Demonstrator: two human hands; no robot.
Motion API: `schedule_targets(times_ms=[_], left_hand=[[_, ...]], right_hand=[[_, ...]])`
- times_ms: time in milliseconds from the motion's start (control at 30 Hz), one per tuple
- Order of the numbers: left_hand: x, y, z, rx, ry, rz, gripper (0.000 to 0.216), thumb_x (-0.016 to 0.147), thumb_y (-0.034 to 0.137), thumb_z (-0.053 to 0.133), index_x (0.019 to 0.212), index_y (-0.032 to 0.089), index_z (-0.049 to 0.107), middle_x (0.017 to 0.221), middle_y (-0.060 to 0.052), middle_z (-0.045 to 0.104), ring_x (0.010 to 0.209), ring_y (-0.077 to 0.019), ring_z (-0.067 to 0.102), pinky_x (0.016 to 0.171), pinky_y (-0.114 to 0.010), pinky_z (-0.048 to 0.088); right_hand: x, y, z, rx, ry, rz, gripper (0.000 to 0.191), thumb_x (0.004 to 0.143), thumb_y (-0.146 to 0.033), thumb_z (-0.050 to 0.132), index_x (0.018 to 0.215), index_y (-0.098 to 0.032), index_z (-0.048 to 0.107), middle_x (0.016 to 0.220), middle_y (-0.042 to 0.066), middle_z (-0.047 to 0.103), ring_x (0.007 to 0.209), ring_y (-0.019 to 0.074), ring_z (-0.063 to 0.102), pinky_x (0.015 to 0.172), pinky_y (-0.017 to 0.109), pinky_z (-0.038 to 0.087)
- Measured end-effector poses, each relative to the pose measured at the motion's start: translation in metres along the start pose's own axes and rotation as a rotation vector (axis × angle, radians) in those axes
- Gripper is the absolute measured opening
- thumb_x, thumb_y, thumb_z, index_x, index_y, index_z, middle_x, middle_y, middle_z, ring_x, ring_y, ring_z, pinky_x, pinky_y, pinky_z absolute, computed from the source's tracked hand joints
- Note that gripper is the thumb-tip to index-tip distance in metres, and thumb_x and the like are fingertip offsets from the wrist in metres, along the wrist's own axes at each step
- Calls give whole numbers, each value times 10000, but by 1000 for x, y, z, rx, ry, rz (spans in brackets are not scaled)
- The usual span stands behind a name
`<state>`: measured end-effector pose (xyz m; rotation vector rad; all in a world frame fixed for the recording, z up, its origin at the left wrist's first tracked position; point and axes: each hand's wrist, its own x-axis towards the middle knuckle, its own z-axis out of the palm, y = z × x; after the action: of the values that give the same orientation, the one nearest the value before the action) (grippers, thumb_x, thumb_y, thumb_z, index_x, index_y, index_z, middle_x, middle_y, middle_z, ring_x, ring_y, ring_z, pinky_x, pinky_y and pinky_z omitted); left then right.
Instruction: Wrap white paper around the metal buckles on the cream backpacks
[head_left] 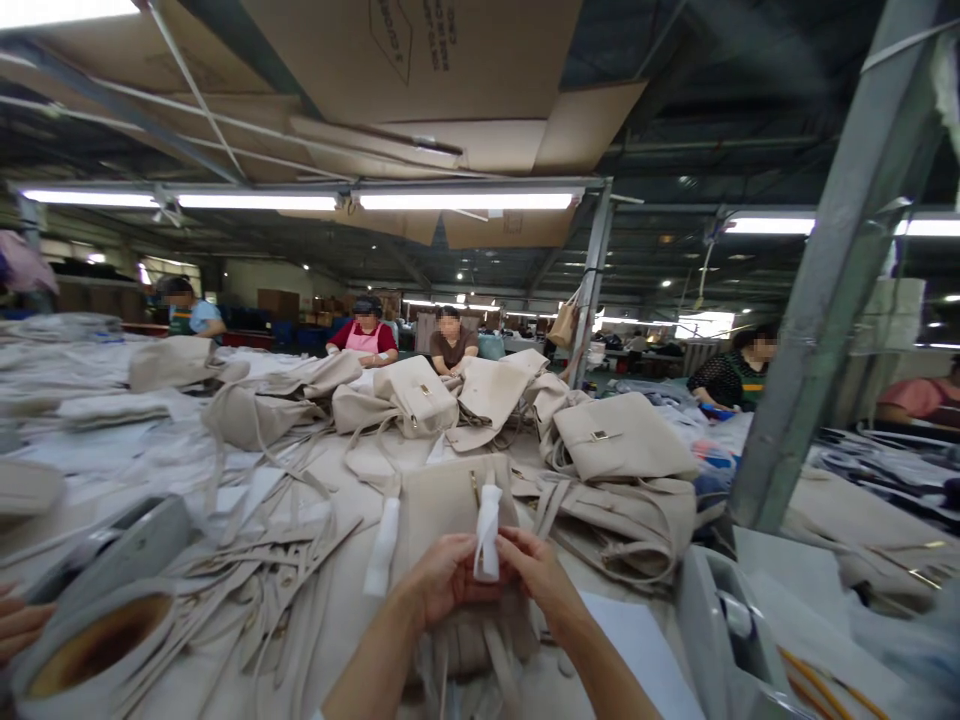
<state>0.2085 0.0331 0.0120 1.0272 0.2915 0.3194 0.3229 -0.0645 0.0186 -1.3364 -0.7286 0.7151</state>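
In the head view a beige handbag lies on the table in front of me. Over its right side stands a strip of white wrapping paper, pinched at its lower end. From the left, my left hand grips the strip with closed fingers. My right hand pinches the same strip from the other side. What the paper surrounds is hidden, though a metal zip shows just above it. Another white wrapped piece lies along the bag's left side. Below my hands, beige straps and part of the bag are blurred.
Loose beige straps are heaped left of the bag. Several more handbags are piled beyond. Grey tape dispensers stand at both sides, with a tape roll at left. A metal post rises right. Co-workers sit across the table; another person's hand shows far left.
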Motion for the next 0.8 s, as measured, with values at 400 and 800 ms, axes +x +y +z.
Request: schedule_targets(times_ms=[400,800], left_hand=[[14,-25,-15,-43,68,20,318,752,388,719,863,93,679,771,-104,720,701,-191,677,678,-317,561],[14,-20,-28,-121,-25,-33,404,681,404,785,882,65,693,764,-119,708,696,-207,672,647,-338,568]], right_hand=[[19,20,4,-292,35,-99,131,592,-301,683,601,-193,609,547,-33,577,572,151,501,536,264,372],[7,4,0,-350,-145,-45,243,733,-424,626,662,-192,623,563,-46,510,531,110,408,525,249,308]])
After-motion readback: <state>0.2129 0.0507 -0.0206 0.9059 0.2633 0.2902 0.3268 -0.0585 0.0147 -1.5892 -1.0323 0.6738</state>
